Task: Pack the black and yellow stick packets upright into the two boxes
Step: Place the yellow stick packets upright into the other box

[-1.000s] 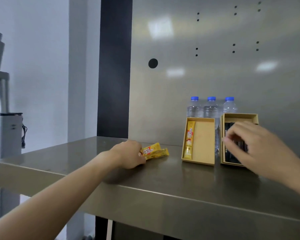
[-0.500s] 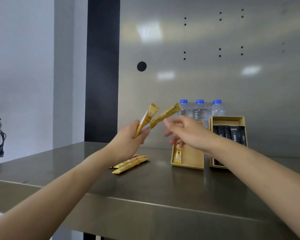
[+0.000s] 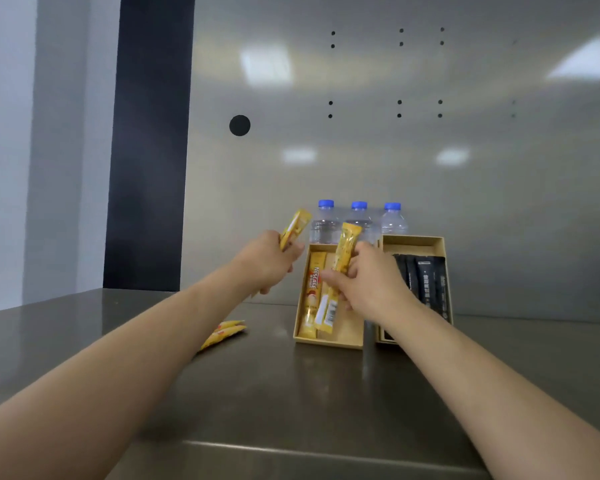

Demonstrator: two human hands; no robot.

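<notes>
Two tan boxes lean against water bottles. The left box (image 3: 347, 336) holds one yellow stick packet (image 3: 313, 296) standing at its left side. The right box (image 3: 413, 241) holds several black stick packets (image 3: 430, 282). My right hand (image 3: 371, 282) grips a yellow packet (image 3: 343, 258) held upright inside the left box, beside the standing one. My left hand (image 3: 267, 261) holds another yellow packet (image 3: 293, 228) raised to the left of that box. Two more yellow packets (image 3: 227, 330) lie on the steel table, partly hidden by my left forearm.
Three blue-capped water bottles (image 3: 359, 220) stand behind the boxes against a steel wall. The steel table (image 3: 291, 393) has its front edge near me. A dark vertical panel (image 3: 146, 150) rises at the back left.
My right hand took one of the two yellow packets from my left hand and carried it right and down into the left box. My left hand keeps one packet.
</notes>
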